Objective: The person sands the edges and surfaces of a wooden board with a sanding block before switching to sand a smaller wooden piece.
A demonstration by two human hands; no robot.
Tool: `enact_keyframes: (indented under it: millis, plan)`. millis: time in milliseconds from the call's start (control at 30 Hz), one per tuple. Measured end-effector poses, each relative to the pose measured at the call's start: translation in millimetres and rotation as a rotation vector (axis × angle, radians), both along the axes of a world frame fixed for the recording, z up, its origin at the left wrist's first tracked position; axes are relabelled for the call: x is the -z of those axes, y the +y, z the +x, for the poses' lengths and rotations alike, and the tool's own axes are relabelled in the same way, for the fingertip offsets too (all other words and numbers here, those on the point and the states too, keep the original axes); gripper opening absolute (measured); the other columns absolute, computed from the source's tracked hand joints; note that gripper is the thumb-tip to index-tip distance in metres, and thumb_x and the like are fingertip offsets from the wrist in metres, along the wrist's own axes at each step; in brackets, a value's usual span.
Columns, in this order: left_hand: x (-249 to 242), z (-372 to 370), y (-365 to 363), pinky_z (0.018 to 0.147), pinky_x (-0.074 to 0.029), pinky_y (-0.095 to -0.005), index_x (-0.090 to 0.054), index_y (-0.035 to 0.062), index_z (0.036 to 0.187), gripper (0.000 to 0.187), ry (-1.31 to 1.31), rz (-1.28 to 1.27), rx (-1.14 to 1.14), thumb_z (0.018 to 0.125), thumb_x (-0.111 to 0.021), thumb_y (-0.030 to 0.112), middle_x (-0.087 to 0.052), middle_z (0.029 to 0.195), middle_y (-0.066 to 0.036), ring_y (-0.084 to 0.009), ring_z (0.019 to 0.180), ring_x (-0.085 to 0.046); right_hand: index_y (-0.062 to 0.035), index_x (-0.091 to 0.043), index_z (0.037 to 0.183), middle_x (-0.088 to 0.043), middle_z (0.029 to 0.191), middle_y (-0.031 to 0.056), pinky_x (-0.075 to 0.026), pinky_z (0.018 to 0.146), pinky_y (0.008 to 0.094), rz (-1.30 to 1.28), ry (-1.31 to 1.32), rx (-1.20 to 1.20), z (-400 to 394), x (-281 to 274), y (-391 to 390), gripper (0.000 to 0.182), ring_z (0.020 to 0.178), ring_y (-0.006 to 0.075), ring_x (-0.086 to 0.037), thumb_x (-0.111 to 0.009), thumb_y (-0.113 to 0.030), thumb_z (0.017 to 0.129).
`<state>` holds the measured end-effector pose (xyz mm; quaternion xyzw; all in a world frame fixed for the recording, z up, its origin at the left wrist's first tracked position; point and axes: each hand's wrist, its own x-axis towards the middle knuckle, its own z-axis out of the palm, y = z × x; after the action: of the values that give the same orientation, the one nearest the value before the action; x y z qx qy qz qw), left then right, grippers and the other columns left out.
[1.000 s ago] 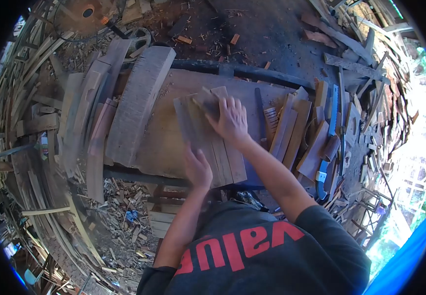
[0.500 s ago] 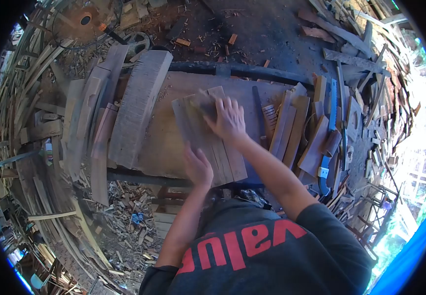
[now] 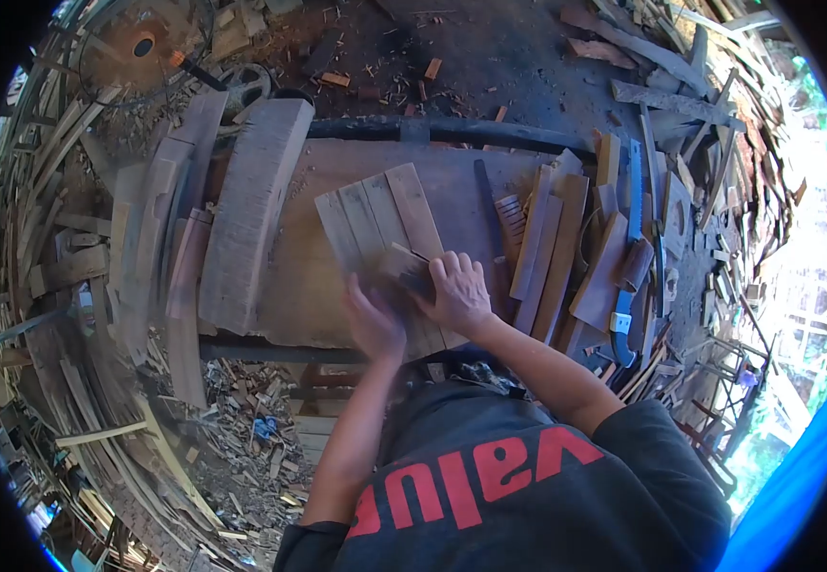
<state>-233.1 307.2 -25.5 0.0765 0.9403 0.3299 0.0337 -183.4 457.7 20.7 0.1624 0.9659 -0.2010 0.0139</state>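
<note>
A flat panel of several narrow wooden planks laid edge to edge (image 3: 364, 214) lies at a slant on the brown work board (image 3: 304, 286). Over its near half, my right hand (image 3: 461, 294) grips a small, blurred block (image 3: 408, 267) with its fingers bent around the right side. The block sits against the planks' upper face, its underside hidden. My left hand (image 3: 375, 322) is at the panel's left edge, close beside the block, with fingers extended and slightly smeared by motion.
Left of the panel lies a thick rough plank (image 3: 251, 214), with more boards beyond it. On the right are wood strips (image 3: 547, 257), a dark bar (image 3: 486, 195) and a blue-bladed handsaw (image 3: 635, 200). Offcuts and shavings (image 3: 261, 458) litter the ground.
My right hand has drawn the block from the panel's far part toward me. My left hand stays by the panel's left edge, shifted slightly. The whole view has moved a little.
</note>
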Motion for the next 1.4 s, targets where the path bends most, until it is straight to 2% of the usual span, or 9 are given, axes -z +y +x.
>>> enact_keyframes:
  millis: [133, 367, 500, 667, 833, 900, 1100, 1233, 1400]
  plan:
    - [4.9, 4.8, -3.7, 0.095, -0.047, -0.0500, -0.043, 0.0040, 0.143, 0.045, 0.039, -0.029, 0.001, 0.103, -0.051, 0.021, -0.056, 0.130, -0.023, -0.0439, 0.117, -0.057, -0.0041, -0.055, 0.113, -0.053, 0.103, 0.0139, -0.040, 0.081, 0.0437, -0.012, 0.138, 0.041, -2.2, 3.5, 1.7, 0.056, 0.097, 0.0322, -0.053, -0.076, -0.042, 0.078]
    - [8.9, 2.7, -0.1, 0.088, -0.048, -0.0523, -0.041, 0.0066, 0.145, 0.044, 0.110, -0.033, 0.038, 0.105, -0.046, 0.025, -0.057, 0.120, -0.026, -0.0443, 0.108, -0.059, -0.0058, -0.057, 0.117, -0.055, 0.102, 0.0119, -0.039, 0.077, 0.0435, -0.068, -0.029, -0.006, 58.7, -4.1, -2.7, 0.061, 0.098, 0.0303, -0.054, -0.079, -0.043, 0.074]
    - [8.9, 4.2, 0.7, 0.087, -0.048, -0.0526, -0.040, 0.0075, 0.145, 0.044, 0.071, -0.091, 0.019, 0.105, -0.044, 0.025, -0.057, 0.119, -0.026, -0.0448, 0.107, -0.058, -0.0053, -0.056, 0.117, -0.055, 0.103, 0.0129, -0.041, 0.080, 0.0450, 0.034, 0.260, 0.151, -47.6, 13.8, 19.1, 0.059, 0.100, 0.0318, -0.054, -0.077, -0.042, 0.076]
    - [9.0, 4.1, -1.1, 0.090, -0.047, -0.0522, -0.040, 0.0074, 0.145, 0.044, 0.102, -0.112, 0.033, 0.105, -0.043, 0.025, -0.055, 0.124, -0.025, -0.0444, 0.110, -0.057, -0.0033, -0.057, 0.120, -0.056, 0.105, 0.0139, -0.041, 0.081, 0.0455, 0.019, 0.278, 0.112, -95.8, 10.0, 42.6, 0.059, 0.100, 0.0324, -0.054, -0.076, -0.040, 0.079]
    - [10.9, 3.4, -2.0, 0.100, -0.045, -0.0514, -0.041, 0.0056, 0.147, 0.047, -0.022, -0.087, -0.004, 0.104, -0.047, 0.023, -0.052, 0.135, -0.025, -0.0451, 0.121, -0.053, -0.0039, -0.056, 0.125, -0.056, 0.106, 0.0150, -0.041, 0.081, 0.0459, 0.030, 0.211, -0.012, 32.8, 7.5, 1.9, 0.064, 0.099, 0.0333, -0.054, -0.078, -0.040, 0.076]
    - [14.9, 2.0, 1.4, 0.095, -0.045, -0.0518, -0.041, 0.0059, 0.146, 0.046, 0.018, -0.101, -0.007, 0.104, -0.046, 0.023, -0.053, 0.128, -0.025, -0.0448, 0.115, -0.055, -0.0064, -0.057, 0.124, -0.056, 0.111, 0.0136, -0.040, 0.081, 0.0457, -0.049, -0.014, -0.018, 41.8, -2.3, -5.0, 0.063, 0.099, 0.0308, -0.055, -0.076, -0.043, 0.077]
    - [14.9, 5.6, -2.6, 0.088, -0.046, -0.0524, -0.040, 0.0060, 0.144, 0.043, 0.152, -0.180, 0.026, 0.104, -0.045, 0.021, -0.054, 0.118, -0.024, -0.0439, 0.107, -0.056, -0.0047, -0.057, 0.123, -0.056, 0.112, 0.0149, -0.041, 0.083, 0.0466, 0.040, 0.278, 0.099, -128.8, 15.8, 34.0, 0.058, 0.104, 0.0346, -0.053, -0.074, -0.040, 0.081]
    - [13.8, 1.9, -0.9, 0.088, -0.046, -0.0529, -0.038, 0.0073, 0.144, 0.043, 0.146, -0.141, 0.057, 0.104, -0.045, 0.020, -0.054, 0.119, -0.023, -0.0439, 0.106, -0.056, -0.0044, -0.058, 0.117, -0.057, 0.110, 0.0150, -0.042, 0.083, 0.0468, 0.032, 0.366, 0.054, -80.2, 16.6, 25.5, 0.056, 0.103, 0.0346, -0.053, -0.074, -0.043, 0.080]
    - [10.0, 1.7, 2.0, 0.085, -0.047, -0.0541, -0.037, 0.0100, 0.146, 0.044, 0.105, -0.123, 0.013, 0.103, -0.045, 0.021, -0.053, 0.119, -0.024, -0.0441, 0.104, -0.058, -0.0047, -0.057, 0.120, -0.056, 0.110, 0.0144, -0.041, 0.084, 0.0450, -0.059, -0.124, -0.073, 29.4, -0.7, 0.2, 0.061, 0.103, 0.0334, -0.053, -0.075, -0.044, 0.078]
